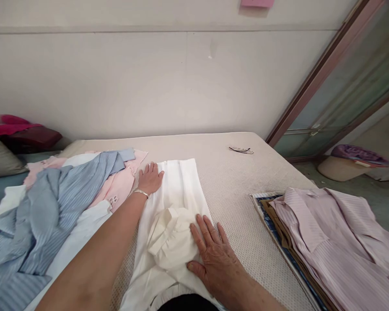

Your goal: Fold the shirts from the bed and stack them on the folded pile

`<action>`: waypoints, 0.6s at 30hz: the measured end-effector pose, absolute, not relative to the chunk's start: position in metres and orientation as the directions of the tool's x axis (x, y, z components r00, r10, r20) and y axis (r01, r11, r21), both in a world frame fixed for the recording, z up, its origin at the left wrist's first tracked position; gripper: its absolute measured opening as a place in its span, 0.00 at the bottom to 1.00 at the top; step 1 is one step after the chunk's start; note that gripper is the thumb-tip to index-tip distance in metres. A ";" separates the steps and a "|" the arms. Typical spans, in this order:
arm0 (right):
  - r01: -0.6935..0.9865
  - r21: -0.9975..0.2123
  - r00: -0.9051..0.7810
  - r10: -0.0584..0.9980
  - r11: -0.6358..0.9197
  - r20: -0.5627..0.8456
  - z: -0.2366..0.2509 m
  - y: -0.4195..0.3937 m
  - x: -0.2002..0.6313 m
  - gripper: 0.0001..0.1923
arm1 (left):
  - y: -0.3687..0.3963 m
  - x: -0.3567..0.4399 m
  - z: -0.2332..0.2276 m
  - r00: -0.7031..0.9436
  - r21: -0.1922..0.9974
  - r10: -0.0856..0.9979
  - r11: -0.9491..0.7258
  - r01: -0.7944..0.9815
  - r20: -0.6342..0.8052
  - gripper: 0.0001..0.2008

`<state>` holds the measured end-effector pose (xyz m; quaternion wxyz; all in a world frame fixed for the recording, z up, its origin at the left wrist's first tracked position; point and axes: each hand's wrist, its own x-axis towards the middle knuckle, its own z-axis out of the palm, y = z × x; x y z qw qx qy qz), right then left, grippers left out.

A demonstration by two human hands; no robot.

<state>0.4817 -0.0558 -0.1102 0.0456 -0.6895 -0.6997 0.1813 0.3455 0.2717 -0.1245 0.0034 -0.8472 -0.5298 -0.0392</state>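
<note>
Your left hand lies flat with fingers spread at the far left edge of the white garment, left of frame centre; it presses down and grasps nothing. Your right hand lies palm down in the lower middle of the frame, fingers extended over the bunched, folded-in part of the same garment, likewise pinning rather than gripping. So neither grip is closed on anything; both are open and flat on cloth.

The white garment lies in the middle of the frame on the bed, running as a long panel from near you toward the wall. It looks like thin, soft woven fabric: light, limp, and likely to slide and crease if you pull it from one point. Judging by that, you would do best to take it along a folded edge or at two corners, so the layers stay aligned. The bed cover has a fine dotted, slightly rough texture that should hold the cloth a little.

At left sits a loose heap: a blue striped shirt over pink cloth and more white. At lower right is a neat stack of folded shirts, the top one pale lilac with stripes. A small dark item lies toward the upper right of the bed.
</note>
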 end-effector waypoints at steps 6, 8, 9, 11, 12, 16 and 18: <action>0.937 -0.348 -0.058 0.977 -0.017 -0.203 -0.104 -0.055 0.482 0.42 | 0.263 0.354 -0.128 0.569 0.043 0.814 -0.577 0.816 0.114 0.35; 0.934 -0.358 -0.060 0.979 -0.015 -0.197 -0.103 -0.055 0.482 0.42 | 0.259 0.356 -0.127 0.585 0.070 0.810 -0.587 0.807 0.047 0.35; 0.932 -0.362 -0.060 0.979 -0.015 -0.195 -0.102 -0.055 0.482 0.42 | 0.258 0.357 -0.126 0.576 0.082 0.817 -0.576 0.813 0.020 0.35; 0.930 -0.368 -0.062 0.979 -0.013 -0.192 -0.100 -0.055 0.482 0.42 | 0.253 0.366 -0.119 0.560 0.102 0.828 -0.558 0.823 0.012 0.35; 0.929 -0.369 -0.063 0.979 -0.013 -0.192 -0.100 -0.055 0.482 0.42 | 0.250 0.373 -0.115 0.575 0.109 0.817 -0.575 0.811 0.032 0.35; 0.928 -0.372 -0.065 0.980 -0.009 -0.187 -0.104 -0.056 0.483 0.43 | 0.232 0.414 -0.110 0.795 0.101 0.595 -0.803 0.587 0.117 0.35; 0.927 -0.376 -0.071 0.986 0.009 -0.152 -0.109 -0.058 0.484 0.43 | 0.227 0.435 -0.115 0.872 0.102 0.486 -0.872 0.479 0.063 0.36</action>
